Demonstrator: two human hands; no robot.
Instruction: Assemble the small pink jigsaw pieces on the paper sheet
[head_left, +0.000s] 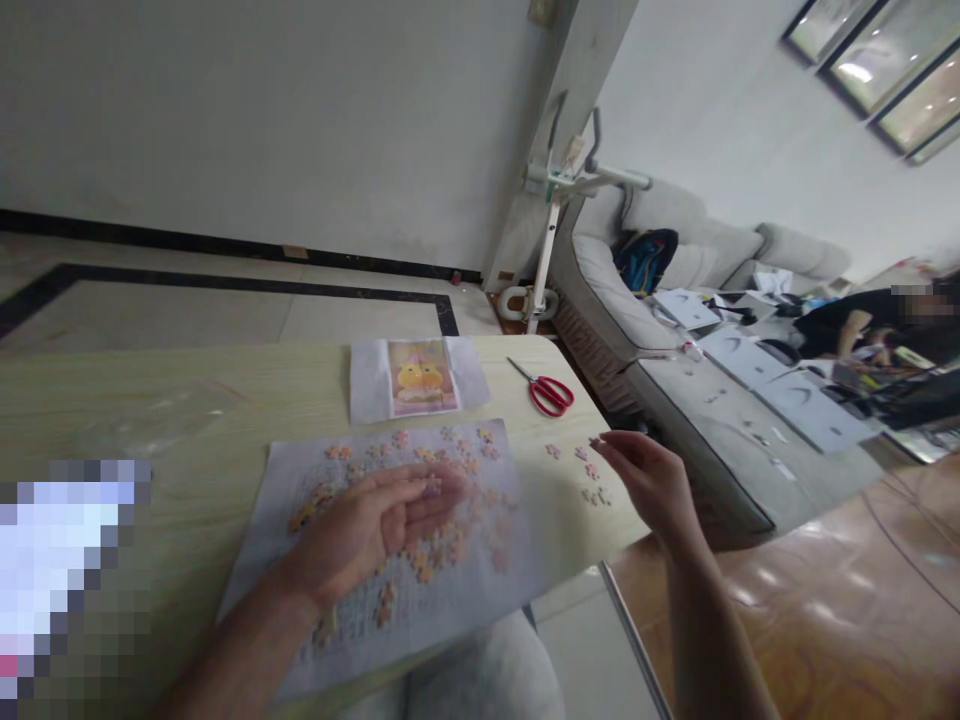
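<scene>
My left hand (375,520) is over the white sheet (300,580), palm turned partly up and fingers blurred. A small puzzle piece (433,483) appears held at its thumb tip against the fingers. Around and below that hand, many loose puzzle pieces (427,560) in pink and orange lie on the sheet. At the right end of the table, my right hand (651,485) pinches a puzzle piece (595,443) between thumb and fingertips. Several more puzzle pieces (591,471) lie on the bare tabletop beside it. Behind the sheet lies a printed picture (421,377) of a yellow character.
Red-handled scissors (551,395) lie near the table's back right corner. A clear plastic bag (150,425) is on the left, near a blurred-out bright screen (60,560). Beyond the table are a grey sofa (690,400), white boxes (814,405) and a seated person (840,320).
</scene>
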